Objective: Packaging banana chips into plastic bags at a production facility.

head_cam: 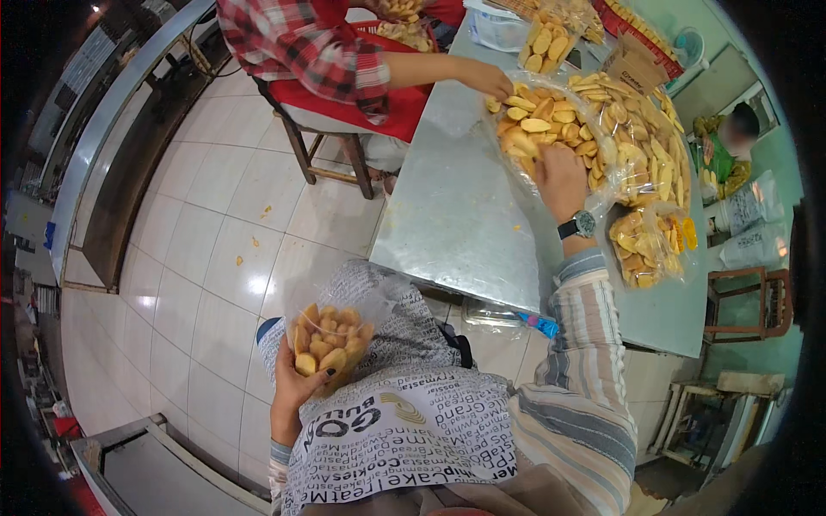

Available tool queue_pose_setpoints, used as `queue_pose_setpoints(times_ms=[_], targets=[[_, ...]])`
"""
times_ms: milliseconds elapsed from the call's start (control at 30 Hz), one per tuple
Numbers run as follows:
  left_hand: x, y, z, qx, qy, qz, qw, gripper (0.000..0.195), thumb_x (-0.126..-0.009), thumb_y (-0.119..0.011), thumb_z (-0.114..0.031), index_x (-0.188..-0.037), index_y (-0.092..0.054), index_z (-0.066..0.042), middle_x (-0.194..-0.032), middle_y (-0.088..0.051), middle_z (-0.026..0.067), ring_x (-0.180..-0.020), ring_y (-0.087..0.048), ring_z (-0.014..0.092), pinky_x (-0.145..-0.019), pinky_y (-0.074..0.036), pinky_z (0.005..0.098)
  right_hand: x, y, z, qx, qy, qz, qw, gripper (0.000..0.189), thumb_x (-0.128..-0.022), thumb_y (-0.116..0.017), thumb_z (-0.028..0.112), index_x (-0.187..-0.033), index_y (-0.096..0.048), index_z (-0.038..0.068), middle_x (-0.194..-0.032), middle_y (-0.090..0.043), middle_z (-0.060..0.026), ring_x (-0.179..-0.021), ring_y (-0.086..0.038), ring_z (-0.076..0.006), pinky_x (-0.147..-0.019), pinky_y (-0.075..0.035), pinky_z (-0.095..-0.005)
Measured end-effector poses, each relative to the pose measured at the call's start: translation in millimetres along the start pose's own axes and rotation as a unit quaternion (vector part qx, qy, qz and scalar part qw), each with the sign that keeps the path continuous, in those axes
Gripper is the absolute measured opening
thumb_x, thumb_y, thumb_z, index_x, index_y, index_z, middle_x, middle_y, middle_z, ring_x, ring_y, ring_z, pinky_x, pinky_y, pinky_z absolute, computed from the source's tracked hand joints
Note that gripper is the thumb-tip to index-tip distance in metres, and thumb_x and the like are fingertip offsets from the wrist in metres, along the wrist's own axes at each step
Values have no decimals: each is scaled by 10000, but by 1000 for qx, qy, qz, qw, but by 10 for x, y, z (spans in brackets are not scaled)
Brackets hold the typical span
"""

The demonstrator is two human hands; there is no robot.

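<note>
My left hand (302, 374) holds a clear plastic bag (329, 338) filled with yellow-brown oval bread or biscuit pieces, above my lap at the lower left. On the metal-topped table, my right hand (560, 177), with a wristwatch, reaches into a large open clear bag (606, 161) of the same pieces. Its fingertips touch the pieces (535, 126); whether they grip one is hidden. A co-worker's hand (487, 80) is at the far left edge of that large bag. Near my right forearm lies a smaller filled bag (645, 248).
The metal table (452, 219) has a bent-looking near edge in front of me. Beyond the pile stand a cardboard box (635, 64), another filled bag (548, 42) and a plastic container (493, 29). A co-worker in a checked shirt (303, 48) sits on a wooden stool (329, 171) at the left.
</note>
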State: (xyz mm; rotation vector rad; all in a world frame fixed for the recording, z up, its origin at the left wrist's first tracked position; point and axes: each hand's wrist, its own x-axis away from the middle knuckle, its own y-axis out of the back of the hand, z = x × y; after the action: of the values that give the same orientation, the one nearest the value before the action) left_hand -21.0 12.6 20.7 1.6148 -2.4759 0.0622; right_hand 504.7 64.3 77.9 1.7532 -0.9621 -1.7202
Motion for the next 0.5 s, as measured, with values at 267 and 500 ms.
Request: queue_pose_setpoints(times_ms=[267,500], targets=[[34,181,11,120,7,-14,993,1017,-522,-827,-103,-1380,-289,-17,-1320,-440,103,-1209,-448,233,-1026,-353,350,-118,213,539,-648,-294,212,670,213,-876,-591,165,-1019,-618,9,-801,-603,25,-679,-518,-56,-612,-412,-207],[-131,307,-212,-71,-19,85,994,911,-552,-809,-162,-1340,-382,5,-1262,-505,110,-1179,-479,225,-1017,-357,344,-570,907,1586,-664,-55,330,669,178,-869,-586,108,-1010,-598,1,-825,-599,2,-714,-549,-109,-623,-432,-236]])
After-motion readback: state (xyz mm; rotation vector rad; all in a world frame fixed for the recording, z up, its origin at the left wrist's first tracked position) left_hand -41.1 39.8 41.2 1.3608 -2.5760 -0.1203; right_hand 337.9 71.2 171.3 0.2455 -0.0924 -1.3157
